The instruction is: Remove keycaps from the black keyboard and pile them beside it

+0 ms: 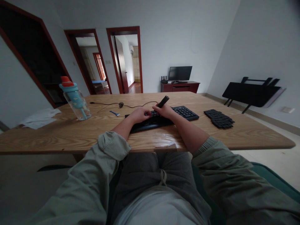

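Note:
A black keyboard (150, 125) lies on the wooden table before me, slightly askew, with its number pad (185, 112) showing on the right. My left hand (140, 115) is over its left half, fingers curled in and closed; what they pinch, if anything, is hidden. In my right hand (164, 111) is a thick black cylindrical handle (163, 101), tilted up to the right. Its lower end is hidden by my fingers, just above the keys. To the right lies a cluster of small black pieces (219, 118) that look like keycaps. A small blue brush (114, 113) is left of the keyboard.
A black cable (105, 103) with a knot runs behind the keyboard. At the left stand a clear bottle (78, 104) with a blue and red top and some crumpled white paper (39, 118). Beyond the table (93, 137) are a monitor (180, 73) on a cabinet and a folded black table (254, 93).

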Tool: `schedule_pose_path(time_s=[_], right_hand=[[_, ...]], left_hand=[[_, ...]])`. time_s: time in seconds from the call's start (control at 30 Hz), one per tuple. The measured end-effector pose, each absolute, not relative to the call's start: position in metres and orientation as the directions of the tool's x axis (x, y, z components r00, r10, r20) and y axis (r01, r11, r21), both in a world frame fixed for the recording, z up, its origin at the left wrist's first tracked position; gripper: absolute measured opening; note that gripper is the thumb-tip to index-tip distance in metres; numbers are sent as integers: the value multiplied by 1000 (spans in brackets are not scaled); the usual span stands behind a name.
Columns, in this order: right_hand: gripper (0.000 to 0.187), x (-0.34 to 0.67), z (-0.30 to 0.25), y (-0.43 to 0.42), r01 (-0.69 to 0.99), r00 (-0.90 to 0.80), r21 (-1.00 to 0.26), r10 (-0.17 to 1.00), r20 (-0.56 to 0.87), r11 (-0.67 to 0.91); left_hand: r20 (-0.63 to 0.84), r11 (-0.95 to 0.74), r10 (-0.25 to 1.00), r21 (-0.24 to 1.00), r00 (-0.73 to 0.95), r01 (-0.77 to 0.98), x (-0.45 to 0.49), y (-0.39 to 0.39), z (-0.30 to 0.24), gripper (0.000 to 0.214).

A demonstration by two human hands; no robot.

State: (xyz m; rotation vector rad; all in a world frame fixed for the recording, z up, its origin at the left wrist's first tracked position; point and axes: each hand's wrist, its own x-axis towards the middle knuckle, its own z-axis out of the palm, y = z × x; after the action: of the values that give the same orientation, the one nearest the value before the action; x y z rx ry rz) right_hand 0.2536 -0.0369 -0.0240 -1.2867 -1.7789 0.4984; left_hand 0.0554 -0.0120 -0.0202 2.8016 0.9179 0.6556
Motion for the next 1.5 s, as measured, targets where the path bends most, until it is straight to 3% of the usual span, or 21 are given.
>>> schedule_pose_path(time_s=[0.7,1.03,1.17,1.23,1.33,1.43,1.5], right_hand=[[27,258,-25,-31,606,-124,-717,931,343,344],[11,251,-18,-48,625,-197,-644,887,417,441],[8,245,-19,-43,618,-140,-687,913,384,383],[11,241,-19,-39,526,-88,-755,908,409,391],[25,231,-18,-36,185,88,-881,886,456,436],[32,214,-15,-34,-126,332,-906,878,344,403],[32,202,-16,-32,-143,409,-930,876,256,339]], left_hand=[[360,-819,572,199,737,538,59,-13,-20,20],[297,-823,568,200,767,532,58,-11,-19,21],[283,-787,617,243,734,567,61,-11,-19,17],[285,-772,636,257,718,582,63,-11,-19,16],[281,-752,658,281,699,596,65,-10,-19,17],[271,-751,658,312,703,582,65,-9,-20,17],[271,-755,652,320,708,572,65,-8,-21,17]])
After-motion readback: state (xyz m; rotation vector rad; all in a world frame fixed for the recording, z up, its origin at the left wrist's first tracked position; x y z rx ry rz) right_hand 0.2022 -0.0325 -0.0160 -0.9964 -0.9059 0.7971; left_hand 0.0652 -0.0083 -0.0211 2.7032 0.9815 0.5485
